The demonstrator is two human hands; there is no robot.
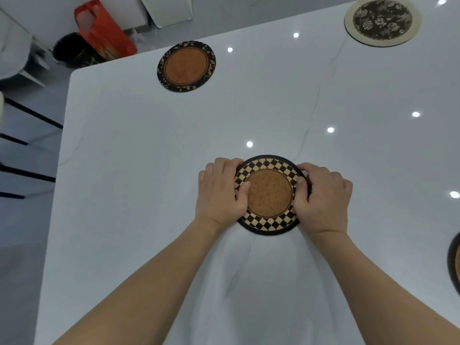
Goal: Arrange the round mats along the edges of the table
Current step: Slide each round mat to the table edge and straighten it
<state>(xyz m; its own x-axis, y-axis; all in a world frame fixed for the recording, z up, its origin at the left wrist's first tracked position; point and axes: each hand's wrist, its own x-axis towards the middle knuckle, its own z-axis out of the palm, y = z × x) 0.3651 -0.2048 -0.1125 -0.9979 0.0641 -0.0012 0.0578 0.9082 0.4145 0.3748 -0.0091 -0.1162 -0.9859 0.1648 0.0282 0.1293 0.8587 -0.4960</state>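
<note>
A round mat with a checkered rim and cork centre (270, 194) lies in the middle of the white table (124, 170). My left hand (221, 192) grips its left edge and my right hand (323, 197) grips its right edge, thumbs resting on top. A leaf-bordered cork mat (186, 66) lies near the table's far edge. A dark floral mat with a pale rim (382, 21) sits at the far right edge. A sliver of another dark-rimmed mat (454, 265) shows at the right border of the view.
Past the table's far left corner stand a red bag (104, 31) and a black bin (72, 49) on the floor. Dark chair rails (29, 115) show to the left of the table. Ceiling lights reflect in the glossy tabletop.
</note>
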